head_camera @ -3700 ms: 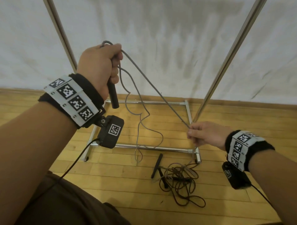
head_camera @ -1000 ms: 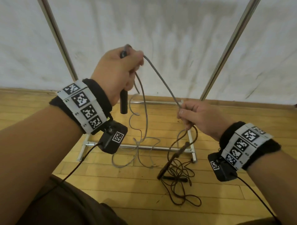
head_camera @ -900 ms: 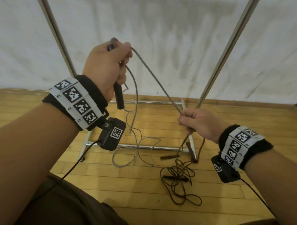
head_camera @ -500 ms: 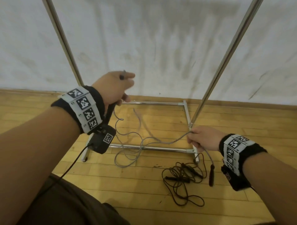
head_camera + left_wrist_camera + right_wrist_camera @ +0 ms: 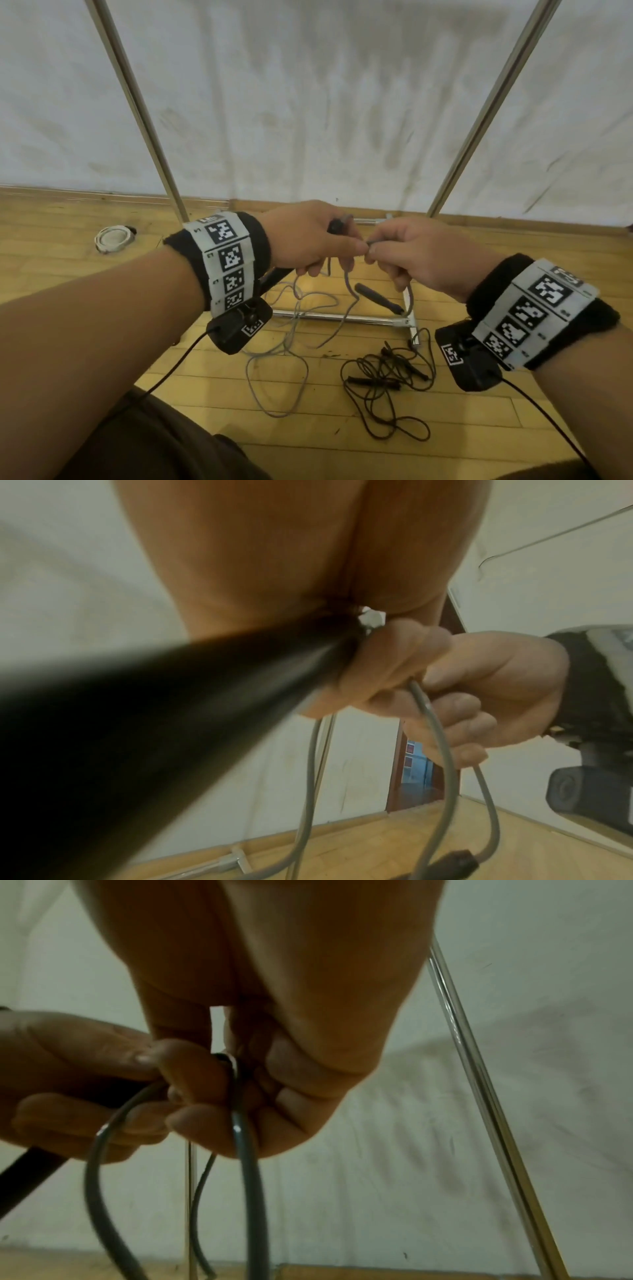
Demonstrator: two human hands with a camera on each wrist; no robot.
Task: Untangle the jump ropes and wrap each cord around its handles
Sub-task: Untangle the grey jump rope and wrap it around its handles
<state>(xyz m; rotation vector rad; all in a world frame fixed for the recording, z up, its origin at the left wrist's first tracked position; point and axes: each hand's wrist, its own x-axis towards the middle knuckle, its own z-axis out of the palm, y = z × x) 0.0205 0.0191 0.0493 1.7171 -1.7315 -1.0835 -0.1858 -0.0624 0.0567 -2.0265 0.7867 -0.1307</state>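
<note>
Wooden floor (image 5: 102,267): plank boards, meeting a white wall (image 5: 308,102).

Metal frame (image 5: 342,318): base bars on the floor, two slanted poles rising against the wall.

Left hand (image 5: 308,236): raised above the frame, fingers curled round a black handle (image 5: 274,275) of the grey rope; thumb tip meets the right hand.

Right hand (image 5: 421,253): touching the left, thumb and fingers pinching the grey cord (image 5: 347,284) close to the handle's top end.

Grey cord: hangs from both hands in loose loops onto the floor; its second black handle (image 5: 376,297) dangles below the right hand.

Black jump rope (image 5: 387,377): tangled heap on the floor, just right of the grey loops, untouched.

White coil (image 5: 113,238): on the floor, far left.
</note>
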